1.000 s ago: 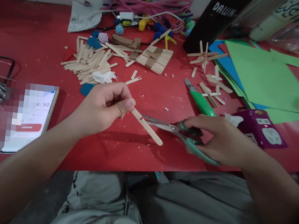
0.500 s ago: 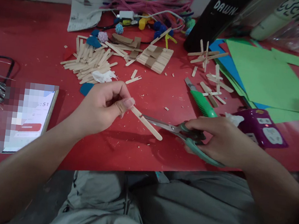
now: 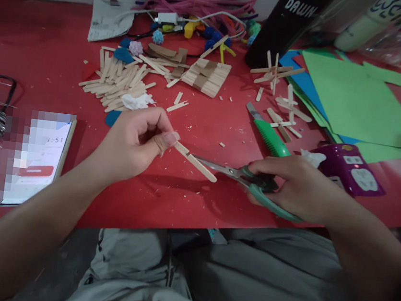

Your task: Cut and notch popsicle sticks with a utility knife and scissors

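Observation:
Between its thumb and fingers, my left hand (image 3: pixel 142 146) pinches one end of a wooden popsicle stick (image 3: pixel 200 167), which slants down to the right above the table. A small notch shows in the stick's upper edge. My right hand (image 3: pixel 296 185) is closed round the green handles of a pair of scissors (image 3: pixel 233 171). The scissor tips meet the stick beside the notch; whether the blades grip the wood I cannot tell. Beyond my right hand lies a green box cutter (image 3: pixel 271 138) with its blade out. A pile of loose popsicle sticks (image 3: pixel 119 81) lies behind my left hand.
A phone (image 3: pixel 39 166) lies at left. A banded bundle of sticks (image 3: pixel 207 77), notched sticks joined into crosses (image 3: pixel 275 72), a black bottle (image 3: pixel 287 27), coloured paper (image 3: pixel 361 101) and a purple power socket (image 3: pixel 352 170) stand or lie farther back and right. Wood chips litter the red table (image 3: pixel 117 208).
The stick's free end has risen slightly, and the scissors have hardly moved at its notch. Both hands keep their holds. The whole view has shifted a little.

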Demonstrator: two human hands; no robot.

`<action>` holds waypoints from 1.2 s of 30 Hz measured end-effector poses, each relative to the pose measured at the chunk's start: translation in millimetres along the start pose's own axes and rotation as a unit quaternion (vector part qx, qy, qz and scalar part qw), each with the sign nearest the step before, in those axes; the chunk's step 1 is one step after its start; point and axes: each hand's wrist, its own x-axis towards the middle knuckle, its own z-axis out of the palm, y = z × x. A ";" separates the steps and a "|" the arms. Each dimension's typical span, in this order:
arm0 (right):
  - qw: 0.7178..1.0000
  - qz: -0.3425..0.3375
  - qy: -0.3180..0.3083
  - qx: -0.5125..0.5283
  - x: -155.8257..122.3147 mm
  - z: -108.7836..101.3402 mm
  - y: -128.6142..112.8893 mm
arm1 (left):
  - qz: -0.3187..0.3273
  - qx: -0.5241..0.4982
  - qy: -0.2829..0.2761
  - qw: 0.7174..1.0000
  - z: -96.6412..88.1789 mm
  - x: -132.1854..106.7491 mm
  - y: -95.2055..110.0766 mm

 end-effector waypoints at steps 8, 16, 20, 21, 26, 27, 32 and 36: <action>0.997 -0.065 0.029 0.013 2.0 -1.1 -1.1 | -0.045 -0.085 -0.066 0.993 -0.4 0.5 -2.6; 1.000 -0.023 0.014 0.008 2.5 -0.3 -0.7 | -0.058 -0.126 -0.039 0.990 1.3 -1.1 -3.0; 0.999 0.013 -0.008 0.030 -0.1 -2.6 -2.2 | -0.045 -0.116 0.001 0.992 -1.7 -2.2 -3.2; 0.999 0.016 -0.008 0.031 -0.3 -3.0 -2.5 | -0.042 -0.111 0.005 0.993 -2.4 -2.3 -3.3; 1.000 0.008 -0.002 0.026 0.8 -2.6 -2.5 | -0.035 -0.099 0.009 0.994 -3.2 -1.8 -3.4; 1.000 0.007 -0.003 0.025 0.9 -2.3 -2.3 | -0.035 -0.102 0.010 0.994 -2.9 -1.7 -3.4; 1.000 -0.001 0.007 0.017 -0.3 -0.6 -0.4 | -0.041 -0.107 -0.009 0.993 -0.9 -1.1 -2.6; 1.000 -0.019 0.020 0.010 -1.1 1.2 0.6 | -0.047 -0.108 -0.025 0.993 1.8 0.2 -2.1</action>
